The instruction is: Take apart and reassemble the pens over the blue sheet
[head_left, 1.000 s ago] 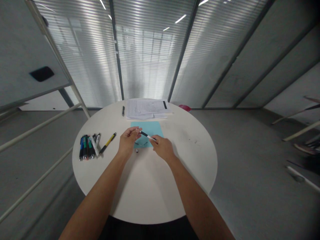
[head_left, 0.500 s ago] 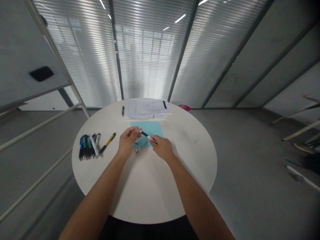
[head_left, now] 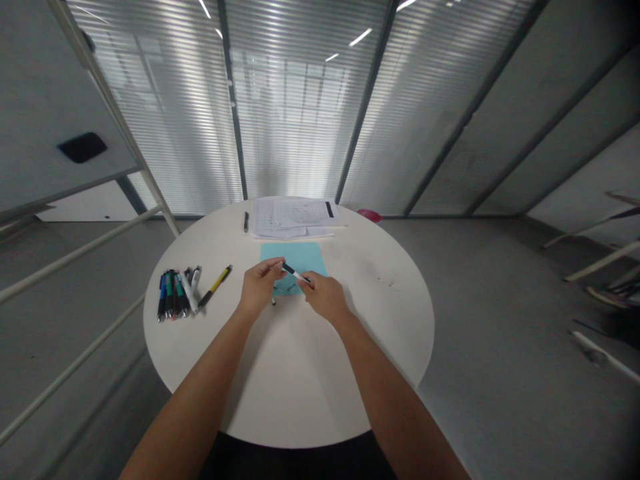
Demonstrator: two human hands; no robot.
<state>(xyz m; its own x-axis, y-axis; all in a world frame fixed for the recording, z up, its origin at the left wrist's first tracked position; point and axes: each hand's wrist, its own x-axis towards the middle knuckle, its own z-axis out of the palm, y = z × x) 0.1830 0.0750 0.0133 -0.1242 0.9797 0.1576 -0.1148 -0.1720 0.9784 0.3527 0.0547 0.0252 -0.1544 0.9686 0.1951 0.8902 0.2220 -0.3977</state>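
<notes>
Both of my hands are over a teal paper sheet [head_left: 295, 257] on a round white table [head_left: 380, 347]. My left hand [head_left: 261, 285] pinches one end of a black-and-white pen [head_left: 295, 272], and my right hand [head_left: 324, 297] grips its other end. Thin dark pieces [head_left: 287, 288] lie on the sheet under my fingers, partly hidden. A small pen part [head_left: 273, 302] sits just below the sheet. To the left lie a bunched row of several markers and pens [head_left: 175, 295] and a yellow-and-black pen [head_left: 215, 287].
A stack of printed papers [head_left: 293, 218] and a black pen [head_left: 246, 222] lie at the table's far side. A pink object [head_left: 370, 215] sits beyond the far rim. Metal railings [head_left: 75, 260] run along the left, with grey floor around the table.
My left hand has shifted right, closer to my right hand. The pen has tilted slightly between them.
</notes>
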